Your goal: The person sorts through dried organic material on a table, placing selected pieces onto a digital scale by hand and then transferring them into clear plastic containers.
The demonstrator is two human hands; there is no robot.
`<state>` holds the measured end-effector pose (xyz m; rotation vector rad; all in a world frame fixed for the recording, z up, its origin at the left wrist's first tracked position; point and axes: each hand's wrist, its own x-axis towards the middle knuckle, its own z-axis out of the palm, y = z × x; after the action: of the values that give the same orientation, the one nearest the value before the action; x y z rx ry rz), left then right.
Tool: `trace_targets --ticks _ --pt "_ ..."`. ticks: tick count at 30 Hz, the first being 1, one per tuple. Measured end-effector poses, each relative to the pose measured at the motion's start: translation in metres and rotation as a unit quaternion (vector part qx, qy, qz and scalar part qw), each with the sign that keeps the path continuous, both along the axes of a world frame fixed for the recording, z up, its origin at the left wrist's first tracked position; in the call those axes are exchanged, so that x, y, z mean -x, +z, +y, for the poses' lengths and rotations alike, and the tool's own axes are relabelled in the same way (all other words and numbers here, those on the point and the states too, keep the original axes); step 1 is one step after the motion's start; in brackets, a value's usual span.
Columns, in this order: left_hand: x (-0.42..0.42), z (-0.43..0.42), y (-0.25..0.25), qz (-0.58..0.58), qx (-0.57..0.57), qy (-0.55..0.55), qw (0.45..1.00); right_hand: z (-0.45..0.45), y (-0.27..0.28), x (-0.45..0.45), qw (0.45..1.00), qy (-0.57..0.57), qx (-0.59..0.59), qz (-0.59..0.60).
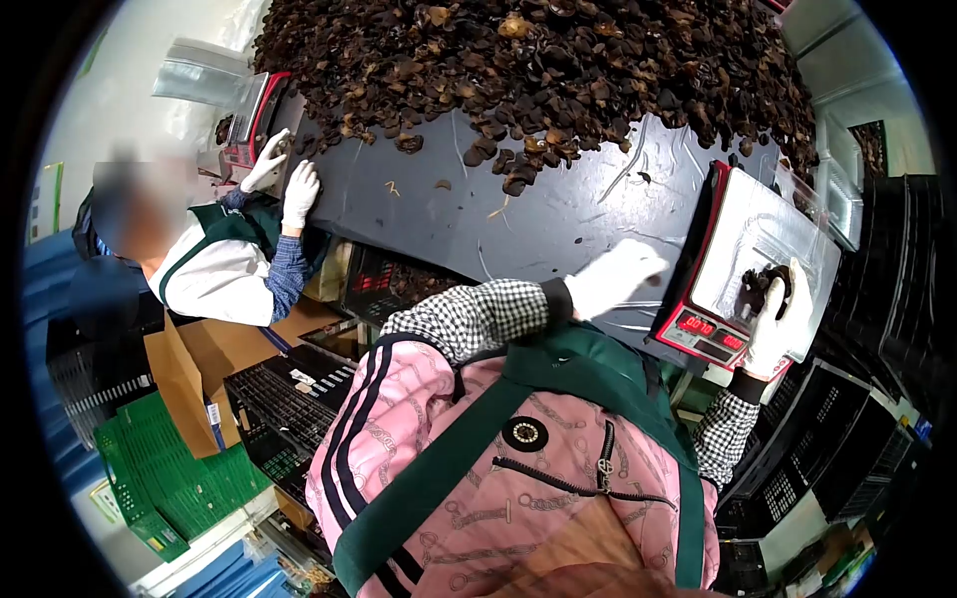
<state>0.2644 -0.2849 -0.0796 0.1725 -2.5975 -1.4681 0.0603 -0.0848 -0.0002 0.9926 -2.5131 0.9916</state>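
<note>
My right hand, in a white glove, is over a digital scale with a red frame and a lit red display. Dark wood ear mushrooms are between its thumb and fingers, in or just over a clear plastic tray on the silver weighing plate. My left hand, also gloved, hovers by the near edge of the dark table, left of the scale. Its fingers are loosely bent and slightly apart, with nothing visible in them.
A large heap of wood ear mushrooms covers the table's far side. At left, a co-worker's gloved hands are near another red scale. Black crates stand at right; a cardboard box and green crates are at lower left.
</note>
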Motion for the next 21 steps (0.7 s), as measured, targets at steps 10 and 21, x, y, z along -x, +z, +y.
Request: trace_targets --ticks 10,21 --pt "0.118 0.068 0.095 0.213 0.149 0.009 0.966 0.016 -0.006 0.006 0.896 -0.097 0.309 -0.304" --pt "-0.065 -0.166 -0.036 -0.102 0.340 0.361 0.862 -0.057 0.031 -0.058 0.962 -0.004 0.254 -0.098"
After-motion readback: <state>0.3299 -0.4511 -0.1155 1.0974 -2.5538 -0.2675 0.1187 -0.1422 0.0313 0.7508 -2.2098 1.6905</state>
